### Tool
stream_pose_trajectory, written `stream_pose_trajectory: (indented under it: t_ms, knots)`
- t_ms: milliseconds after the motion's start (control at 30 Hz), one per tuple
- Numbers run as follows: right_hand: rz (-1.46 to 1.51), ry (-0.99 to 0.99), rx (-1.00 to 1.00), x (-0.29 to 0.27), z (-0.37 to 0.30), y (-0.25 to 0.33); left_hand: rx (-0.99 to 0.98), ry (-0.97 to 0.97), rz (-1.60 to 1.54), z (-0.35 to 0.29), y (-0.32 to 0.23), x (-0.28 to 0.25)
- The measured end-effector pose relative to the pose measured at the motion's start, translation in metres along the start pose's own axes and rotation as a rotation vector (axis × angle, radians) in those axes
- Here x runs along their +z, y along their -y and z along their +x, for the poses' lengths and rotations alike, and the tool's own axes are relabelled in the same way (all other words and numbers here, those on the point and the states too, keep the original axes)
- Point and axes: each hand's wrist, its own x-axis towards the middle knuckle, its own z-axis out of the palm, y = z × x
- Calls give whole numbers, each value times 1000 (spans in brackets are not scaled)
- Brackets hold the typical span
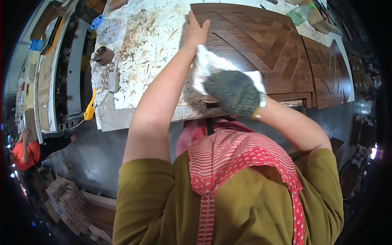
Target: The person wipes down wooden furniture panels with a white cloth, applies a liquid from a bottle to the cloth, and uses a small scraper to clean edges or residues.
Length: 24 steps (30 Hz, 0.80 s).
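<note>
"Where's that brown panel from where you're standing?"

"Lying on the stained tabletop, in front of the person, with a second panel just beside it on the right."

"And the hands?"

"The bare left hand is at the panel's left edge, thumb and fingers apart. The gloved right hand is clamped on a bunched white cloth, over the panel's near left part."

"Anything else about?"

"A greenish bottle near the panel's far right corner, and a yellow tool at the tabletop's left edge."
</note>
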Motion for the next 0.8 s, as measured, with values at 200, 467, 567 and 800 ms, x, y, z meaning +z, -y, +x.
stream_pose_trajectory:
  t_ms: [200,467,567,800]
  knots:
    - [58,-86,28,-3,-26,0,-15,-33,-14,-20,-22,-4]
    - [67,-77,295,8,-62,-20,-12,-90,-3,-21,-20,-5]
    - [240,-296,-14,34,-32,17,-16,-79,-42,-16,-20,-3]
    - [27,-140,272,6,-57,4,-39,-103,-37,-21,-21,-2]
